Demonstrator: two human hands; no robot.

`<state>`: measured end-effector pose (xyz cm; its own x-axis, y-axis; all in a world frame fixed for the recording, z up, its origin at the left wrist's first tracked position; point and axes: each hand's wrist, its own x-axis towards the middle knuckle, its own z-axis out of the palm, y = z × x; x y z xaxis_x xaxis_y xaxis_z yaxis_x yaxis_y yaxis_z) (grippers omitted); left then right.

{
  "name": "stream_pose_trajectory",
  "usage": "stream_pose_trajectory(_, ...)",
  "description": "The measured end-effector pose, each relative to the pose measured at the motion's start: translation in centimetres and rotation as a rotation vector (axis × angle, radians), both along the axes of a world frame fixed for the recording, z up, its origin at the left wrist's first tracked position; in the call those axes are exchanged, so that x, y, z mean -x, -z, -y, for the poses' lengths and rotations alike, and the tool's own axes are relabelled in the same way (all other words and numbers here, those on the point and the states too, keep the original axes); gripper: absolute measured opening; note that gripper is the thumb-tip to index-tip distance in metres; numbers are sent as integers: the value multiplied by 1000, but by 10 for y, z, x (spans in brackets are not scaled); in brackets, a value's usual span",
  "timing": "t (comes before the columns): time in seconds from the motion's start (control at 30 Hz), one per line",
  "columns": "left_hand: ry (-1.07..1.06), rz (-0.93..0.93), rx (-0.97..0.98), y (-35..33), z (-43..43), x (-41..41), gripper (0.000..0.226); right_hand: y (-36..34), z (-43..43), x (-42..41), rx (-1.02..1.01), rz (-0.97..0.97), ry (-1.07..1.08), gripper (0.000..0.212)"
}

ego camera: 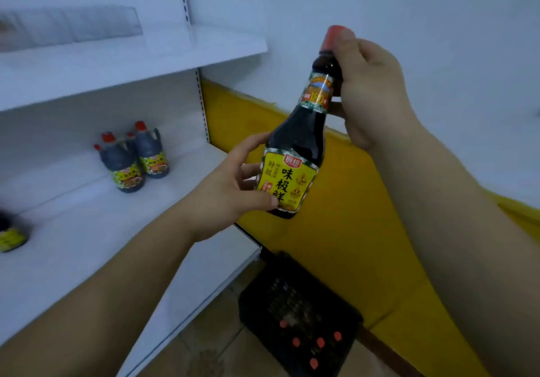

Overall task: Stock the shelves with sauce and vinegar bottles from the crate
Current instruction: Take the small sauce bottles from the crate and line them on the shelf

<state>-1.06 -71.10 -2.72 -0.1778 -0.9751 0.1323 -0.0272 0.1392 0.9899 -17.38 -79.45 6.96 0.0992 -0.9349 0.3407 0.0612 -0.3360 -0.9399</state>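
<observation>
Partway through the stocking, judging by the layout. Already up on the middle white metal shelf (87, 230), toward the far left: two squat dark handled jugs with red caps and yellow-green labels (137, 160), upright and side by side, touching or nearly so. At the near left edge, part of another dark bottle with a yellow label (11, 236), cut off by the frame. In hand now, tilted in the air to the right of the shelving and in front of the yellow wall panel (350, 230): a tall dark glass sauce bottle (295, 148) with a red cap and a yellow label. Gripped round the neck by the right hand (371, 90), fingers curled close just below the cap. Held at the base by the left hand (233, 184), thumb across the lower label, fingers curved round behind. Not yet on any shelf. Left to do, down on the floor at the near right: a black plastic lattice crate (292, 297) with five red caps (320, 342) showing inside, so probably several more bottles to lift out. Upper white shelf (131, 64) carrying a blurred clear divider at its far left. Likely under half done, with plenty of room on the middle shelf for the rest.
</observation>
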Motion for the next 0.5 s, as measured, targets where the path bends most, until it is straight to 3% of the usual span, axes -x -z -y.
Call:
stream_pose_trajectory(0.17,-281,-70,124,-26,-47,19,81,-38,-23,-12,54,14,-221,29)
stream_pose_trajectory(0.3,-485,-93,167,-29,-89,16,75,-18,-51,-26,111,-221,-485,13)
stream_pose_trajectory(0.5,-720,-146,108,-13,-152,-9,68,6,-97,-84,104,-350,-677,20)
